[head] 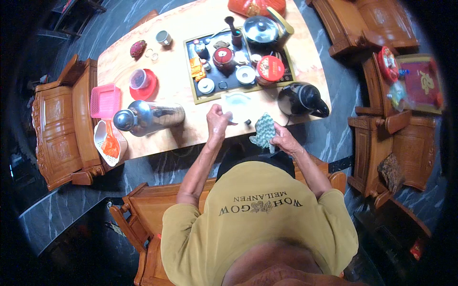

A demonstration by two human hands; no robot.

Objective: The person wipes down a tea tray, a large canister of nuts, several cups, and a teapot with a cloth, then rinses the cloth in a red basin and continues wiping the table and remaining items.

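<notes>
In my right hand is a green-and-white patterned cloth, pinched by its edge and hanging just off the table's near edge. My left hand has its thumb and fingers closed at the left side of a pale, translucent vessel. Glare blurs the vessel's outline, so its exact kind is unclear. A small black piece shows between the vessel and the cloth; I cannot tell whether it is attached. Right of the vessel stands a black electric kettle.
Beyond my hands lies a tea tray with a red-topped jar, a lidded glass pot and a white gaiwan. A steel thermos, a pink basket and a dragon fruit are at left. Carved wooden chairs surround the table.
</notes>
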